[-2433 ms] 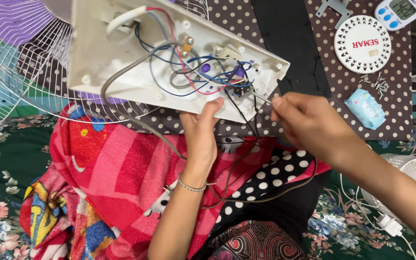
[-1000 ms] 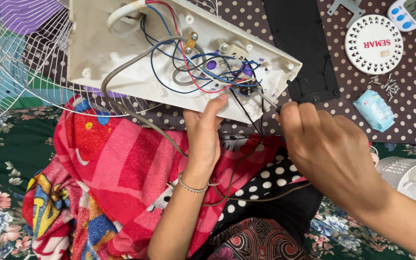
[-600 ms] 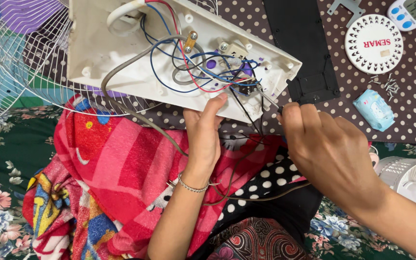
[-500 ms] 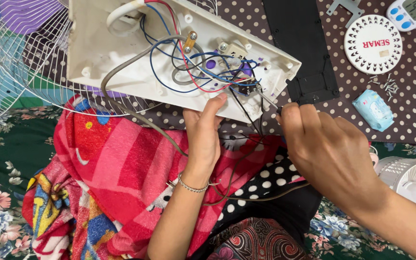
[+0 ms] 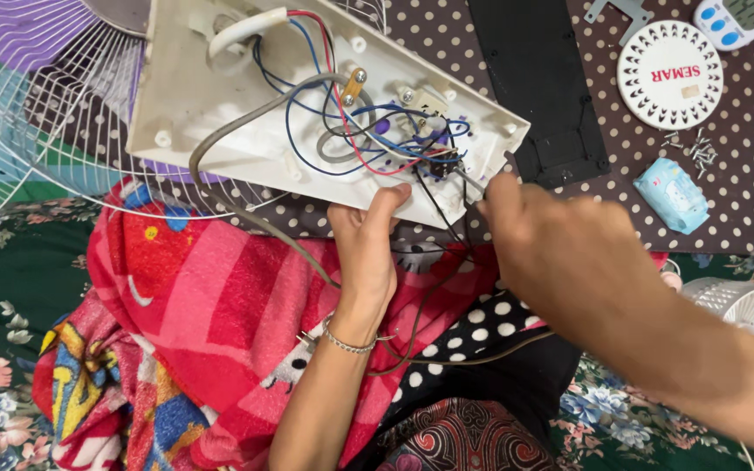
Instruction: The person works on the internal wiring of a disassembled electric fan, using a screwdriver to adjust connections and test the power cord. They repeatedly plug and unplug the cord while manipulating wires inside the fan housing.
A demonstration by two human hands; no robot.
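**Inspector:** State the position of the open white housing (image 5: 220, 113).

**Assistant:** It lies tilted, inner side up, across the person's lap at the far centre, partly over the wire fan guard (image 5: 37, 131) on the left. Blue, red and black wires (image 5: 368, 144) run loose inside it, and a grey cable (image 5: 246, 209) trails off its near edge over the red patterned cloth (image 5: 194, 305).

**Inspector:** And the hands?

**Assistant:** The left hand (image 5: 366, 253) props the housing's near edge from below, thumb pressed up against the rim, fingers hidden beneath. The right hand (image 5: 560, 253) is closed around something thin at the black switch block (image 5: 442, 161); whether that is a tool or a wire cannot be told, as the fingers cover it.

**Inspector:** Risks from here?

**Assistant:** In my judgement, three. The housing rests on one thumb, so a slip would tip it and strain the wire joints. A pull by the right hand could tear a lead from the switch. The small screws (image 5: 700, 150) lie loose on the dotted mat (image 5: 621, 187) at the far right, near the round white dial cover (image 5: 669, 74); a knock would scatter them.
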